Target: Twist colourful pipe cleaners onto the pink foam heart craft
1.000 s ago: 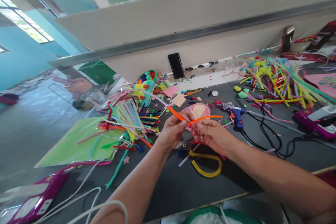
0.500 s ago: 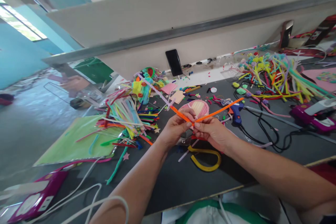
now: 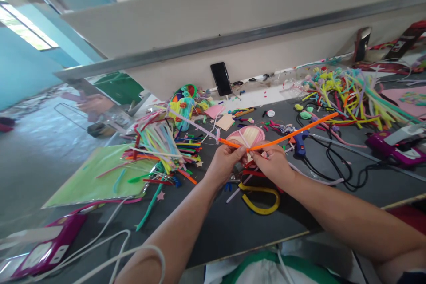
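Note:
Both hands meet over the middle of the dark table, thumbs and fingertips pinched on an orange pipe cleaner (image 3: 293, 133). My left hand (image 3: 226, 159) grips it near where a lilac pipe cleaner (image 3: 193, 123) joins its left end and runs up to the left. My right hand (image 3: 271, 162) pinches it close beside the left fingertips, and its long free part slants up to the right. Behind the hands lies a round pink and cream piece (image 3: 254, 134). A yellow curved strip (image 3: 262, 209) lies just below them.
Bundles of coloured pipe cleaners (image 3: 163, 144) lie left, with another pile (image 3: 353, 97) at right. A phone (image 3: 220, 79) leans on the partition. A blue glue gun (image 3: 300, 144) with black cord, a green sheet (image 3: 96, 177) and purple power strips (image 3: 49, 244) surround the work area.
The orange pipe cleaner's right part now reaches farther right and up, past the glue gun. The lilac one hangs lower to the left. Both hands stay close together, slightly shifted.

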The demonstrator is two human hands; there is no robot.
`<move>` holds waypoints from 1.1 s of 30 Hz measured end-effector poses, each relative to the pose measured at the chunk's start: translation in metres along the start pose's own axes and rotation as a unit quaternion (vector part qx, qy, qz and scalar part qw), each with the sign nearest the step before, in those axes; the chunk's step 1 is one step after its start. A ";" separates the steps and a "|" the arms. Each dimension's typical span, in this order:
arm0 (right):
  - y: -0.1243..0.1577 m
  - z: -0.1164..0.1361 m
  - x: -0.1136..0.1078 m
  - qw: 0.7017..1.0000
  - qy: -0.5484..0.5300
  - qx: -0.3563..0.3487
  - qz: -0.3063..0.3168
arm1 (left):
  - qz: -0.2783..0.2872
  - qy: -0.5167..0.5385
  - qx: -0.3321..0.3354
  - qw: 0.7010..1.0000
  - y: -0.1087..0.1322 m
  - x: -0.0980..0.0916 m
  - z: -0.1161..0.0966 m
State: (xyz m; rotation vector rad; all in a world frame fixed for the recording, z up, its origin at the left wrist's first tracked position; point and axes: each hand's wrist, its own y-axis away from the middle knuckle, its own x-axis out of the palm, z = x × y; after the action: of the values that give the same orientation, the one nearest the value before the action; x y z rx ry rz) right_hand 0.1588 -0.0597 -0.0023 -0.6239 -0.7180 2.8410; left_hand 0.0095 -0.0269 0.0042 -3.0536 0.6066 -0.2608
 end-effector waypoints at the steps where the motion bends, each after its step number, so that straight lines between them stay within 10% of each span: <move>1: 0.000 -0.001 0.001 1.000 0.007 -0.001 0.000 | -0.009 -0.004 -0.002 1.000 0.000 0.001 0.001; 10: 0.000 -0.012 0.005 1.000 0.022 -0.013 0.001 | -0.055 -0.004 0.013 0.998 0.001 0.006 0.005; 14: 0.001 -0.009 0.004 0.988 -0.128 0.079 0.025 | -0.049 -0.020 0.025 0.998 0.002 0.006 0.006; 24: -0.004 -0.010 -0.003 0.712 -0.524 0.419 0.207 | 0.050 -0.047 0.035 0.997 0.004 -0.006 -0.006; 28: -0.003 -0.007 -0.009 0.610 -0.588 0.434 0.306 | 0.105 -0.033 0.050 0.993 0.007 -0.009 -0.012; 30: -0.001 -0.005 -0.007 0.640 -0.592 0.391 0.297 | 0.104 -0.027 0.053 0.993 0.007 -0.009 -0.013; 33: 0.003 -0.001 -0.001 0.766 -0.537 0.296 0.195 | 0.065 -0.008 0.050 0.997 0.006 -0.008 -0.008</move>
State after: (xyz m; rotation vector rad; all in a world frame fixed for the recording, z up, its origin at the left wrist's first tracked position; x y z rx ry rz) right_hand 0.1600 -0.0621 -0.0043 1.1669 0.3545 3.3183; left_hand -0.0012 -0.0291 0.0110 -2.9034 0.7636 -0.2549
